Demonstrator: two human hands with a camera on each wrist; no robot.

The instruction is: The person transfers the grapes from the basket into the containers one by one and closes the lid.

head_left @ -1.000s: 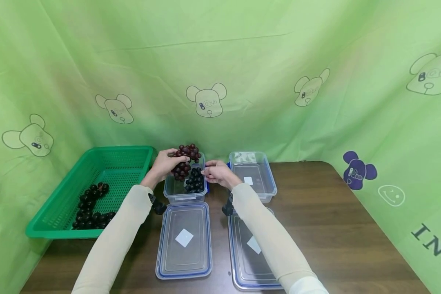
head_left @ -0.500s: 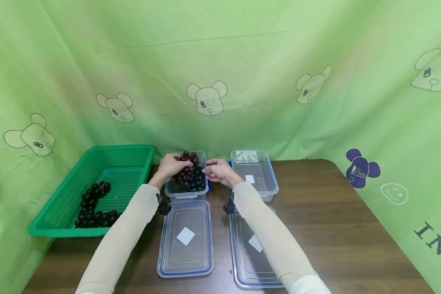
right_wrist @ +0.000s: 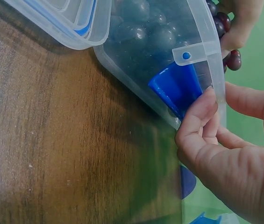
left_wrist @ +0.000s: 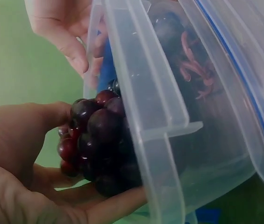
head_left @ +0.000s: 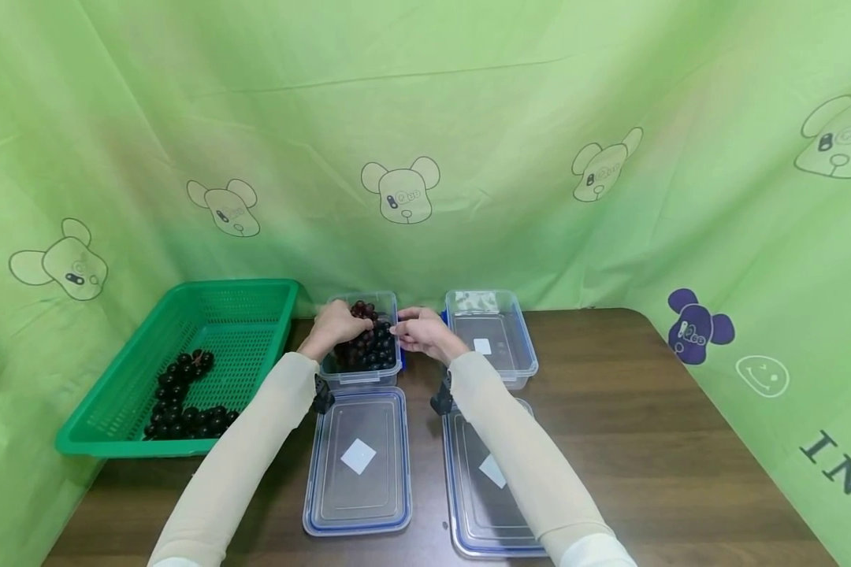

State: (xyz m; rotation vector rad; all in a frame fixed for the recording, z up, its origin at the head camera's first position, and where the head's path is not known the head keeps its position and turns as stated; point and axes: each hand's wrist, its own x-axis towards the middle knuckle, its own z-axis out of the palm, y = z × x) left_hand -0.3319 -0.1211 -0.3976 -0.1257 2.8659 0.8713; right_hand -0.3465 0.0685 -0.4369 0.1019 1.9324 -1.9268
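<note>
My left hand (head_left: pixel 335 324) grips a bunch of reddish-purple grapes (left_wrist: pixel 96 140) inside the left clear plastic container (head_left: pixel 358 379). In the left wrist view, the thumb and fingers curl round the bunch at the container's rim. Darker grapes (head_left: pixel 381 346) lie beside it in the same container, and a pinkish stem (left_wrist: pixel 198 70) shows through its wall. At the container's right side, my right hand (head_left: pixel 427 332) pinches the side wall by a blue latch (right_wrist: pixel 176 86), which hangs down. The fingertips inside the container are partly hidden.
A green basket (head_left: pixel 78 445) with dark grapes (head_left: pixel 177 417) stands at the left. Right of my right hand is a second clear container (head_left: pixel 499 335). Two blue-edged lids, the left lid (head_left: pixel 358 496) and the right lid (head_left: pixel 492 512), lie in front on the wooden table (head_left: pixel 631 425).
My left hand has lowered the reddish bunch from above the left container down into it, left of the darker grapes. The right hand stays at the container's side.
</note>
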